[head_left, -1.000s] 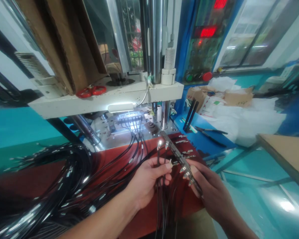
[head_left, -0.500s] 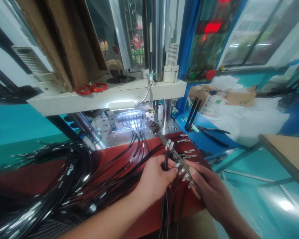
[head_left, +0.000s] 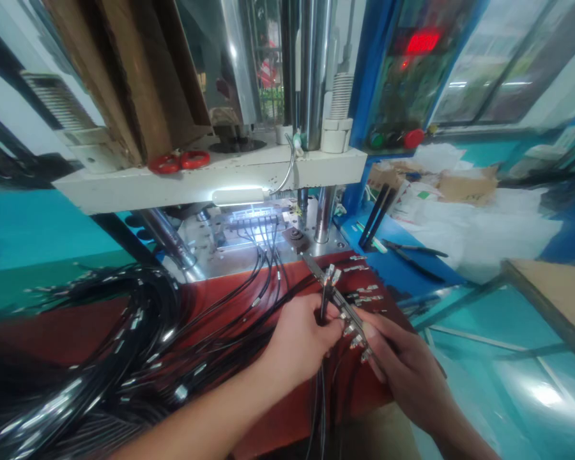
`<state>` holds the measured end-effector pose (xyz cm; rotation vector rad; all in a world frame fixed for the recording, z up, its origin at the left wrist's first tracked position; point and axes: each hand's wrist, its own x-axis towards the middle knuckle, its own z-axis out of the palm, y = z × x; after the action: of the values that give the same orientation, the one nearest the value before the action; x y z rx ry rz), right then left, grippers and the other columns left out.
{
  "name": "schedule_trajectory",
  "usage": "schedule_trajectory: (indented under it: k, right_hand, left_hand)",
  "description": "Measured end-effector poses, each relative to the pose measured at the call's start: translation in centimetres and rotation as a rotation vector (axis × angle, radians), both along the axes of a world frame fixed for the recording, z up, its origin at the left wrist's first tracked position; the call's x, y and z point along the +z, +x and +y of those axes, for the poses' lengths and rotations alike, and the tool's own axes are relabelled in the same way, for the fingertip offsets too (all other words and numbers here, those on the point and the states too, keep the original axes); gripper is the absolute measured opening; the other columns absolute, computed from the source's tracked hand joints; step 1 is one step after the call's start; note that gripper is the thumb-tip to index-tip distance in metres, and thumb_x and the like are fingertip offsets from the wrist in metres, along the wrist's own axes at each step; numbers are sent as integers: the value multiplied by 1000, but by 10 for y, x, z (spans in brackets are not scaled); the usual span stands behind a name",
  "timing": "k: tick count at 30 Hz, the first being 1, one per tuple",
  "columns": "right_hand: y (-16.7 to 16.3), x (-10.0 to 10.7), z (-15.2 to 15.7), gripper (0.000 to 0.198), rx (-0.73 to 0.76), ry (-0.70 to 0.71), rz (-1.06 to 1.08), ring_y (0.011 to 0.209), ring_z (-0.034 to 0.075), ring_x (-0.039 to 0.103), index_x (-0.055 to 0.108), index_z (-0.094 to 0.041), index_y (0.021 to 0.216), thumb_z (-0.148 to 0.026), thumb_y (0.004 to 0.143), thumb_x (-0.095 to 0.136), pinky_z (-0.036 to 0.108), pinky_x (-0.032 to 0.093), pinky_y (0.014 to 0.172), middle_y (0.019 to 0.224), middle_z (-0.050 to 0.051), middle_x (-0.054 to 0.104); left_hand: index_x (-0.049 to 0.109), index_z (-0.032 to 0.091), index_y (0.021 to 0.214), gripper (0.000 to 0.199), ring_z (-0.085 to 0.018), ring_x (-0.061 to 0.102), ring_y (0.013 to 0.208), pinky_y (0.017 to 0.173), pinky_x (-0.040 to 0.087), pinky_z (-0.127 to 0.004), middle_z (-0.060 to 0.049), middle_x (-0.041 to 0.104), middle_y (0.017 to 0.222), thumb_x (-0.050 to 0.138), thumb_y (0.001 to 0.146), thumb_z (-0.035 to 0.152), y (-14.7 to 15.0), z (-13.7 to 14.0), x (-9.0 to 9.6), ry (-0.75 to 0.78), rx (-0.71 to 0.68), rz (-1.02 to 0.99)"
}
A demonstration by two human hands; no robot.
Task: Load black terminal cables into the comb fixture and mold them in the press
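Note:
My left hand [head_left: 304,335] is closed around a few black cables [head_left: 324,301] whose metal terminals stick up above the fingers. Just to its right, a narrow dark metal bar [head_left: 341,305] slants across the red table [head_left: 292,275]. Several silver terminals [head_left: 355,338] sit in a row along the lower half of that bar. My right hand [head_left: 400,358] pinches the bar's lower part, thumb on top and fingers beneath. The lower ends of the held cables hang below my left hand. More black cables with metal ends lie behind both hands.
A press with a white crossbeam [head_left: 211,182] stands behind, a row of cables lying in its lit mold [head_left: 253,227]. Red-handled scissors [head_left: 179,161] rest on the beam. At left lies a thick black cable bundle [head_left: 148,306]; black tweezers [head_left: 414,252] are on the blue surface.
The view has shifted slightly. Both hands keep their grips, and the cables in my left hand have moved little against the bar.

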<state>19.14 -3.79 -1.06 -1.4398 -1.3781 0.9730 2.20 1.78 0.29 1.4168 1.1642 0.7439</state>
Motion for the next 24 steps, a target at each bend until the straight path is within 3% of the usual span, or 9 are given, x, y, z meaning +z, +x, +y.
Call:
schedule_trajectory:
  k: [3,5,8,12,15,19,24]
  right_hand:
    - [1,-1,0,44,69,28,-65,97,24,66,63,-24,132,-42,94,52,32,54,86,102,8,72]
    - [1,-3,0,45,76,-13,-31,102,25,65,62,-24,133,-44,94,52,31,54,85,109,8,70]
    - [1,-7,1,48,-8,-147,181,89,21,66,63,-24,131,-50,91,57,24,55,68,100,7,70]
    - [1,-9,1,52,-104,-211,418,63,12,58,65,-23,128,-53,85,65,16,46,46,81,4,66]
    - [1,-7,0,49,-95,-186,409,56,10,53,68,-22,124,-52,85,66,15,43,44,72,2,61]
    - [1,-7,1,50,-72,-176,389,62,14,58,68,-21,124,-52,86,66,18,48,49,63,0,57]
    - [0,-6,1,52,-97,-224,456,69,15,61,66,-23,126,-53,84,67,18,50,52,76,3,64]
  left_hand:
    - [57,18,74,8,-10,49,47,47,39,-22,3,55,59,62,77,24,-1,1,-1,-39,-27,-15]
    - [57,17,74,10,-11,50,47,47,41,-23,3,54,58,64,77,24,-3,3,0,-88,-49,-60]
    - [60,15,79,12,-11,54,55,57,46,-24,2,58,61,68,78,24,-8,7,5,-96,-8,-179]
    - [59,13,84,19,-10,57,64,68,48,-23,-1,62,71,67,84,30,-15,12,13,-157,127,-426]
    - [58,13,86,22,-8,53,56,56,44,-20,-1,61,68,64,86,34,-16,11,15,-239,173,-484]
    - [56,15,102,21,-6,43,42,41,31,-17,4,55,59,63,86,27,-17,6,15,-348,109,-421]
    - [58,15,97,23,-2,31,32,33,16,-17,5,54,59,60,89,36,-19,1,12,-317,85,-330]
